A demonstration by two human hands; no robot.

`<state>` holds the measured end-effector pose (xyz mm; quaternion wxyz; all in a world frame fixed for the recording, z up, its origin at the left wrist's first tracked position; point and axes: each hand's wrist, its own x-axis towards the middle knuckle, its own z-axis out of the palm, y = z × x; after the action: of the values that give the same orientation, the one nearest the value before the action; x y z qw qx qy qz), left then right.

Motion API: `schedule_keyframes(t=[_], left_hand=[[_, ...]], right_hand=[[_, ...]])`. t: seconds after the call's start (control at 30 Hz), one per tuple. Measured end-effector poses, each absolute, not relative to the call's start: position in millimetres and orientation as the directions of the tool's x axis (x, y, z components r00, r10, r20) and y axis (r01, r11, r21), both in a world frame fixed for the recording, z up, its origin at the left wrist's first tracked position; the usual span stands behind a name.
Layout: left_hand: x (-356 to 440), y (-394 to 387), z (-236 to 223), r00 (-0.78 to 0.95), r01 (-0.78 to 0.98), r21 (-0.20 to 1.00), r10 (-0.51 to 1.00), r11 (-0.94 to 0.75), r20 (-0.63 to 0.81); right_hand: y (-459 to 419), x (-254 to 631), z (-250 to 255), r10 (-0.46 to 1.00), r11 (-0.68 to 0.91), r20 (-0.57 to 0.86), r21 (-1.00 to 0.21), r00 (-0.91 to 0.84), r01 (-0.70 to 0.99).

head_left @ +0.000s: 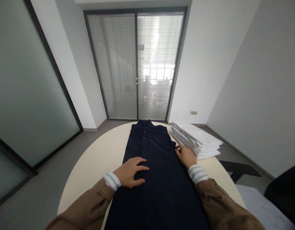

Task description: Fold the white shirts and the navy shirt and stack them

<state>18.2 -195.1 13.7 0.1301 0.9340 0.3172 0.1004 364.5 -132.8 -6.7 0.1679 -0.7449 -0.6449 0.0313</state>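
A dark navy button-front shirt [159, 185] lies lengthwise on the round table, its collar at the far end and small buttons down the front. Fingers spread, my left hand [131, 172] rests flat on the left side of the shirt's front. My right hand [186, 156] is at the shirt's right edge, with thumb and forefinger pinched at the corner of the short sleeve [165, 140], which is folded over the body. Just beyond that hand stands a stack of folded white cloth [197, 137]. The near end of the shirt runs out of view.
The pale round table [97, 163] carries the shirt and the white stack. A dark chair [240, 167] stands at the right, with a whitish sheet or cloth [260, 204] near it. Glass panels with blinds [113, 70] are behind the table.
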Motion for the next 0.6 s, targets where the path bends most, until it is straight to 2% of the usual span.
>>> schedule_keyframes(t=[0.1,0.33,0.47,0.6], left_hand=[[18,-194,11,0.775,0.567,0.305,0.621,-0.765,0.118],[18,-192,7,0.780,0.584,0.336,0.626,-0.739,0.023],[16,-194,10,0.791,0.566,0.352,0.611,-0.745,0.022],[14,-197,13,0.795,0.560,0.331,0.604,-0.760,0.043]], right_hand=[[-133,363,-6,0.969,-0.033,0.223,-0.304,0.104,0.952],[-120,367,-14,0.978,0.100,0.209,-0.488,0.005,0.867],[-109,367,-8,0.987,0.063,0.157,-0.542,0.027,0.838],[-102,362,7,0.996,-0.031,0.049,-0.532,0.068,0.846]])
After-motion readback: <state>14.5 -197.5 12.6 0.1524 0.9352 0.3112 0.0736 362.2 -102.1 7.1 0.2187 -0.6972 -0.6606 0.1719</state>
